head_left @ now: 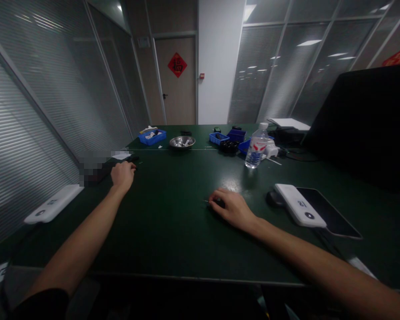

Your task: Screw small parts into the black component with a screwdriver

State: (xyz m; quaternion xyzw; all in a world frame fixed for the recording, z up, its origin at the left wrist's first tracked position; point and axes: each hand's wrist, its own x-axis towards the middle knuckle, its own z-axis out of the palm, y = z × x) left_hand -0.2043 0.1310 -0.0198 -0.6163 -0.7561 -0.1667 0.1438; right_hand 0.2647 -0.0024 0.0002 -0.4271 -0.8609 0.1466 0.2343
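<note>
My left hand [123,175] is over the left side of the dark green table [173,195], its fingers curled together. A small dark bit shows at the fingertips, but what it is I cannot make out. Just beyond that hand lie a dark object [132,158] and a white sheet of paper [122,155]. My right hand [230,206] rests low over the middle of the table, thumb and fingers pinched. From the pinch a thin pale stick-like thing [206,201] pokes out to the left.
Toward the back stand a metal bowl [182,142], a blue basket [152,137] and several blue trays [219,138]. A water bottle [256,149] stands at centre right. White power banks [300,205] lie on both sides, the right one beside a dark tablet [330,211]. A black monitor [370,124] rises at right.
</note>
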